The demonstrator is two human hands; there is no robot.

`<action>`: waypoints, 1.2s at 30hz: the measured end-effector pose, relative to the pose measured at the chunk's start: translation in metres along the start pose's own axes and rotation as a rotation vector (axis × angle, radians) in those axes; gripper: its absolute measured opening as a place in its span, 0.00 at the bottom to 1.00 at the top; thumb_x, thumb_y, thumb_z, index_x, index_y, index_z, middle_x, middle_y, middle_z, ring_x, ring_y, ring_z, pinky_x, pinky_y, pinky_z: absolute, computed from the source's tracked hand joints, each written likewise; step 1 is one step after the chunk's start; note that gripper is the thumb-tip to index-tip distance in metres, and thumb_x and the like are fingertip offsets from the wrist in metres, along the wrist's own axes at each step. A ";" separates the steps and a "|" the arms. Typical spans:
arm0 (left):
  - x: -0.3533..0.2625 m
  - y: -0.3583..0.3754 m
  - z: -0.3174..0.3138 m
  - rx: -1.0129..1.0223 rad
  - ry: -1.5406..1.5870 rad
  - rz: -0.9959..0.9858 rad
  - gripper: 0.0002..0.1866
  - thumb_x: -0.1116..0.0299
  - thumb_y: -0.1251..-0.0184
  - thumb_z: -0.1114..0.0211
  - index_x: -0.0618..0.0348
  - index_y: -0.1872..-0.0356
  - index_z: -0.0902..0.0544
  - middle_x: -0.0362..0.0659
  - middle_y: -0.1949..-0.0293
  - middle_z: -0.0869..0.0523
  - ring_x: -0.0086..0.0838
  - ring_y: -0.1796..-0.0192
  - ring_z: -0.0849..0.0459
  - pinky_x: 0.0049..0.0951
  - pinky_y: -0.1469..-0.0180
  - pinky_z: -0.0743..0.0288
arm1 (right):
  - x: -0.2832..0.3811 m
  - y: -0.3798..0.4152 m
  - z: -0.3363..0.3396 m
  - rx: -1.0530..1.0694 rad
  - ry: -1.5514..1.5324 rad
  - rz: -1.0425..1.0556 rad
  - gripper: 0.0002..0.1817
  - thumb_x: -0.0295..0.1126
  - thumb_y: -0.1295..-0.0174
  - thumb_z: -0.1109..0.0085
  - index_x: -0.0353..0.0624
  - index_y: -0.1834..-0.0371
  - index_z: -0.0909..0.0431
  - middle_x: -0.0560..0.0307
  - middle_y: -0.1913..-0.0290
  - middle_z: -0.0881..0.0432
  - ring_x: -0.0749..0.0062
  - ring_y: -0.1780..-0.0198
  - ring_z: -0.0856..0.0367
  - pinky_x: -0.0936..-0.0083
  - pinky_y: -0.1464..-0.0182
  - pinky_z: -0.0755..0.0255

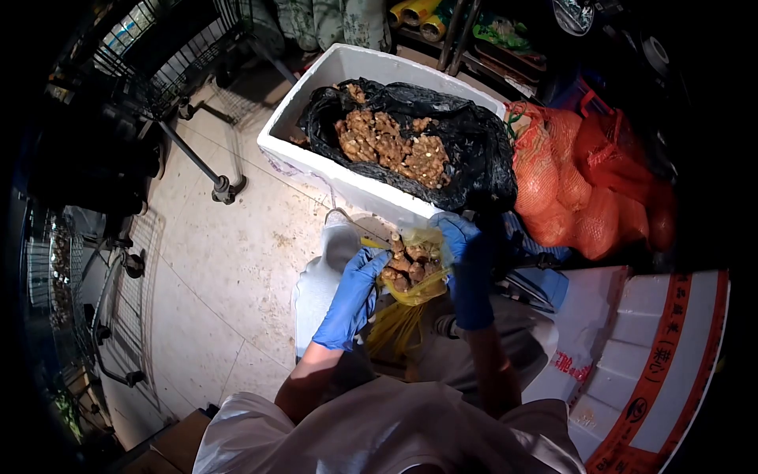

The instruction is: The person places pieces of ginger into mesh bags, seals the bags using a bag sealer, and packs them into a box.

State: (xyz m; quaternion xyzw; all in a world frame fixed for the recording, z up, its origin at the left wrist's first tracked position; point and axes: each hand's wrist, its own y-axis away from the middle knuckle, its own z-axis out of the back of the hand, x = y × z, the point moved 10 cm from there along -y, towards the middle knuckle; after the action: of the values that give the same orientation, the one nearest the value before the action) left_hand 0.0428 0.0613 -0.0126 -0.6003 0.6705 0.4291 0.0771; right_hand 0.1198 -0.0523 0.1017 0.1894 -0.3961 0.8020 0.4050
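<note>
Between my gloved hands, over my lap, is a yellow mesh bag (416, 297) with several knobbly brown ginger roots (400, 267) in its mouth. My left hand (359, 276), in a blue glove, has its fingers closed at the left rim of the bag, against the ginger. On the opposite side my right hand (458, 237) grips the bag's edge; part of that hand lies in shadow. Below the bag, loose yellow mesh strands (393, 328) hang between my knees. Just ahead stands a white foam box (296, 110), where more ginger (391, 146) lies on a black plastic bag (489, 162).
Red net sacks (588, 189) of round produce stand right of the foam box. White cartons with red print (632, 347) are at the lower right. Wire carts (170, 71) line the left, over a tiled floor (213, 276). Yellow rolls (422, 16) lie on a rack behind.
</note>
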 end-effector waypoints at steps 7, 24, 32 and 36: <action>0.017 -0.009 0.046 -0.274 -0.504 -0.055 0.13 0.72 0.45 0.44 0.64 0.58 0.30 0.39 0.64 0.26 0.18 0.63 0.29 0.14 0.64 0.34 | -0.045 0.034 0.001 -0.109 0.051 -0.191 0.14 0.20 0.53 0.59 0.37 0.62 0.28 0.55 0.67 0.26 0.66 0.68 0.26 0.78 0.64 0.32; -0.036 -0.006 0.027 -0.169 -0.096 -0.292 0.05 0.70 0.40 0.50 0.58 0.65 0.29 0.33 0.76 0.27 0.11 0.80 0.35 0.11 0.83 0.42 | -0.037 0.051 -0.032 0.373 0.098 -0.017 0.08 0.25 0.53 0.45 0.37 0.68 0.24 0.50 0.63 0.23 0.64 0.61 0.26 0.80 0.59 0.33; -0.006 -0.017 0.010 0.078 -0.147 -0.234 0.16 0.80 0.50 0.46 0.65 0.57 0.33 0.41 0.63 0.27 0.24 0.62 0.27 0.20 0.57 0.33 | -0.071 0.048 -0.004 -0.150 -0.024 -0.318 0.08 0.28 0.49 0.51 0.37 0.66 0.30 0.51 0.64 0.25 0.62 0.66 0.25 0.72 0.70 0.32; -0.042 0.000 0.014 -0.123 -0.476 -0.694 0.11 0.82 0.52 0.49 0.60 0.66 0.32 0.38 0.68 0.30 0.18 0.66 0.31 0.16 0.64 0.37 | -0.120 0.088 -0.050 -0.267 -1.132 -0.944 0.07 0.28 0.46 0.54 0.37 0.67 0.29 0.59 0.68 0.26 0.73 0.69 0.26 0.76 0.72 0.33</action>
State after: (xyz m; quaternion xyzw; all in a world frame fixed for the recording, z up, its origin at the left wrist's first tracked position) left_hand 0.0478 0.1018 0.0044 -0.6781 0.3653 0.5436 0.3335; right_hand 0.1219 -0.1042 -0.0463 0.6722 -0.5144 0.2681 0.4601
